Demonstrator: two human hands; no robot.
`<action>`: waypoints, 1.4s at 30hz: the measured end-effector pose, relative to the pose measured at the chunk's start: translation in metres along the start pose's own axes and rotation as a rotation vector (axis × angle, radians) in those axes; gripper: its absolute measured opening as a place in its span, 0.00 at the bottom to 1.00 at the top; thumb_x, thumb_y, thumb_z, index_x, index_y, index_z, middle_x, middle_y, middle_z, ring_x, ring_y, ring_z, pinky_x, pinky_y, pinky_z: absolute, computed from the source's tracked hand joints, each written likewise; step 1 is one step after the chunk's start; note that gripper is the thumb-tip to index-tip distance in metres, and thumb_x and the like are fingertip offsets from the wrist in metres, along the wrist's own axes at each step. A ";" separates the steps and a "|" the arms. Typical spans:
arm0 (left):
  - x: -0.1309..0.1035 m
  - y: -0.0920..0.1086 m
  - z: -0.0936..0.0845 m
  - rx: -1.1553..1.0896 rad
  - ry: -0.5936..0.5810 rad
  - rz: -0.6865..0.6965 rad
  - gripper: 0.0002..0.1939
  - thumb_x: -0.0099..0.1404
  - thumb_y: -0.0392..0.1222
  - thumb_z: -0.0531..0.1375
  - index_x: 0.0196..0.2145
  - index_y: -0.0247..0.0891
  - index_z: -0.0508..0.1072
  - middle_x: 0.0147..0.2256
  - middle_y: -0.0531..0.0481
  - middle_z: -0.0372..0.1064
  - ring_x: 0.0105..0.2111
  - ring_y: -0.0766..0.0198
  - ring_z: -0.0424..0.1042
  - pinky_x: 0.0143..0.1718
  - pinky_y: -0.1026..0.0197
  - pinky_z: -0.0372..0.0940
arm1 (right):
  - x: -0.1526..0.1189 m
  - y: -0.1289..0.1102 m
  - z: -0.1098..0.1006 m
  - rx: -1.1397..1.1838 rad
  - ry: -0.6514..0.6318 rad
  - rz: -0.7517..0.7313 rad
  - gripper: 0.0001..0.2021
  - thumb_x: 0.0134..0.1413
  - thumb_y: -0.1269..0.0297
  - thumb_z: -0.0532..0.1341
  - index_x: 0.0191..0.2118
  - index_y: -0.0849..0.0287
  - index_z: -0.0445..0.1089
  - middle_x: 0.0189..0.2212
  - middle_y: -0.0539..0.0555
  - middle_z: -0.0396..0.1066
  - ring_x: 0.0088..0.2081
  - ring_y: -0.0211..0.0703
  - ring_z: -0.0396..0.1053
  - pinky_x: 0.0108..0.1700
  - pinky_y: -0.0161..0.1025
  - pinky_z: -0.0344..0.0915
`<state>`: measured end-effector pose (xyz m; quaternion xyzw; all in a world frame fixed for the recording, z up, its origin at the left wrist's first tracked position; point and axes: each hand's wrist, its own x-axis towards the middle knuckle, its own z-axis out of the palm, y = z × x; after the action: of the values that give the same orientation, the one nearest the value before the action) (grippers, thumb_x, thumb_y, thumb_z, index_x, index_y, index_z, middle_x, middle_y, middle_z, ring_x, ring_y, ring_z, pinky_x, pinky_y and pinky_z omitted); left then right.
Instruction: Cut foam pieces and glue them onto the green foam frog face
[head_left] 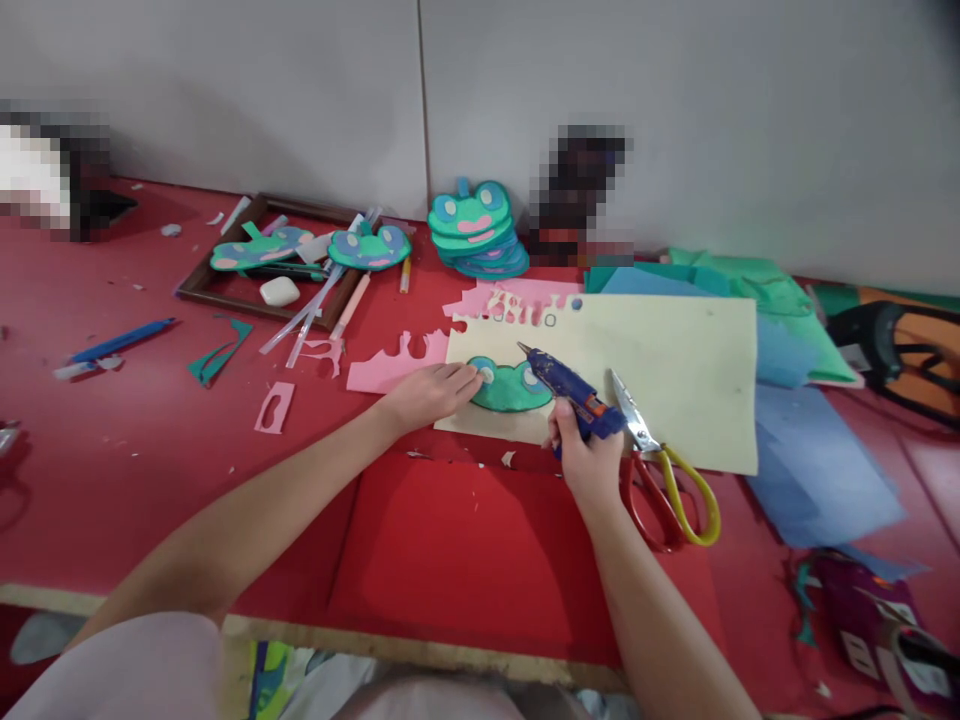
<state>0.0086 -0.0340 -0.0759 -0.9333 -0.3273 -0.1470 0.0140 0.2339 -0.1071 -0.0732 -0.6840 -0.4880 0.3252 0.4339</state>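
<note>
At a red tabletop (262, 500), a person works over a cut-out frog face of green and blue paper with pale eyes (510, 390), which lies on the near left part of a large rectangular sheet of pale yellow paper (682, 370). The left hand (431, 392), open with fingers stretched out together, lays its fingertips on the face's left eye, at the sheet's left edge. The right hand (589, 450) is wrapped around the grip of a dark blue glue gun with a metal nozzle (566, 385), held over the sheet with its tip angled toward the far left. Steel scissors with one red and one yellow handle (646, 440) lie beside the gun, blades on the sheet, handles past its near edge. Scraps of cut pink paper (390, 371) lie left of the sheet. Beyond the sheet's far left corner sits a stack of green and blue frog faces with pink mouths (472, 228); farther left of the sheet is a brown rectangular wooden frame (259, 305) with a rounded white block (280, 291) inside. Translucent blue sheets (825, 470) spread to the sheet's right.
</note>
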 end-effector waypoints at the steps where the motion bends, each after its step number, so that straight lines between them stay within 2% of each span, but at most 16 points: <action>1: 0.000 0.000 0.000 0.010 -0.013 0.012 0.14 0.70 0.32 0.44 0.44 0.37 0.67 0.35 0.46 0.70 0.36 0.64 0.72 0.37 0.61 0.66 | 0.000 0.000 0.000 0.000 -0.006 0.001 0.20 0.52 0.45 0.59 0.22 0.58 0.63 0.14 0.48 0.63 0.18 0.39 0.64 0.24 0.37 0.65; 7: 0.000 -0.004 0.000 0.128 -0.070 0.112 0.16 0.71 0.31 0.42 0.49 0.38 0.64 0.40 0.46 0.71 0.41 0.64 0.72 0.42 0.61 0.66 | 0.001 -0.002 0.001 0.017 -0.015 0.015 0.21 0.52 0.46 0.59 0.21 0.58 0.64 0.14 0.48 0.62 0.18 0.38 0.64 0.24 0.37 0.64; 13: 0.005 -0.006 0.002 0.285 -0.073 0.217 0.16 0.70 0.30 0.42 0.50 0.34 0.63 0.39 0.46 0.71 0.40 0.63 0.72 0.41 0.61 0.67 | 0.002 -0.001 0.003 0.068 -0.020 0.018 0.21 0.52 0.45 0.59 0.21 0.58 0.64 0.13 0.48 0.62 0.17 0.37 0.64 0.23 0.35 0.63; 19: 0.006 -0.006 0.000 0.198 -0.038 0.195 0.14 0.71 0.31 0.43 0.48 0.33 0.65 0.38 0.44 0.72 0.38 0.64 0.73 0.38 0.62 0.68 | 0.003 -0.001 0.003 0.090 -0.022 0.005 0.21 0.52 0.45 0.59 0.21 0.58 0.63 0.13 0.47 0.62 0.17 0.36 0.63 0.21 0.34 0.62; 22: 0.005 -0.008 0.001 0.098 -0.037 0.101 0.14 0.71 0.32 0.45 0.46 0.35 0.68 0.40 0.44 0.73 0.38 0.64 0.73 0.37 0.62 0.67 | 0.003 0.000 0.003 0.097 -0.019 -0.001 0.21 0.52 0.45 0.59 0.21 0.58 0.63 0.13 0.47 0.61 0.16 0.36 0.62 0.21 0.34 0.62; 24: 0.005 -0.007 0.001 -0.038 0.016 -0.021 0.12 0.70 0.35 0.49 0.43 0.36 0.71 0.39 0.46 0.74 0.39 0.64 0.73 0.39 0.62 0.67 | 0.003 -0.001 0.003 0.104 -0.019 0.002 0.21 0.52 0.45 0.59 0.22 0.58 0.63 0.13 0.47 0.61 0.16 0.36 0.62 0.21 0.34 0.62; 27: 0.010 -0.003 -0.003 -0.303 0.155 -0.306 0.08 0.67 0.39 0.55 0.37 0.38 0.75 0.36 0.49 0.74 0.39 0.65 0.72 0.41 0.63 0.66 | 0.004 -0.002 0.003 0.118 -0.013 0.008 0.21 0.52 0.44 0.59 0.22 0.58 0.63 0.13 0.47 0.61 0.16 0.36 0.62 0.21 0.34 0.61; 29: 0.014 0.002 -0.008 -0.468 0.194 -0.508 0.06 0.63 0.40 0.59 0.34 0.38 0.76 0.35 0.50 0.74 0.36 0.66 0.71 0.39 0.63 0.66 | 0.003 -0.003 0.003 0.126 -0.010 0.018 0.21 0.52 0.44 0.59 0.22 0.58 0.63 0.13 0.47 0.61 0.16 0.35 0.61 0.20 0.34 0.61; 31: 0.017 0.004 -0.011 -0.583 0.126 -0.665 0.05 0.60 0.40 0.62 0.32 0.39 0.78 0.33 0.51 0.73 0.33 0.66 0.70 0.36 0.63 0.65 | 0.003 -0.003 0.003 0.121 -0.013 0.023 0.22 0.52 0.44 0.59 0.22 0.58 0.63 0.13 0.47 0.61 0.16 0.35 0.61 0.20 0.34 0.61; 34: 0.021 0.003 -0.011 -0.676 -0.037 -0.799 0.05 0.57 0.40 0.63 0.31 0.40 0.79 0.32 0.51 0.73 0.32 0.65 0.69 0.35 0.62 0.64 | 0.003 -0.003 0.003 0.102 -0.017 0.012 0.22 0.52 0.44 0.59 0.22 0.58 0.63 0.14 0.47 0.61 0.17 0.35 0.61 0.20 0.34 0.60; 36: 0.023 0.000 -0.007 -0.719 -0.083 -0.840 0.05 0.56 0.39 0.62 0.31 0.39 0.78 0.33 0.50 0.74 0.33 0.65 0.70 0.36 0.62 0.64 | 0.003 -0.003 0.003 0.098 -0.011 0.000 0.22 0.51 0.44 0.59 0.22 0.58 0.62 0.15 0.47 0.61 0.17 0.35 0.60 0.21 0.34 0.61; 42: 0.030 -0.008 -0.002 -0.773 -0.125 -0.872 0.06 0.55 0.40 0.62 0.29 0.37 0.78 0.31 0.50 0.76 0.33 0.63 0.72 0.36 0.63 0.63 | 0.004 -0.002 0.003 0.081 -0.006 -0.016 0.21 0.51 0.44 0.59 0.23 0.58 0.62 0.17 0.49 0.62 0.18 0.36 0.59 0.21 0.35 0.60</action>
<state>0.0252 -0.0097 -0.0661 -0.6567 -0.6041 -0.1925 -0.4084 0.2315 -0.1024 -0.0732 -0.6609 -0.4813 0.3433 0.4624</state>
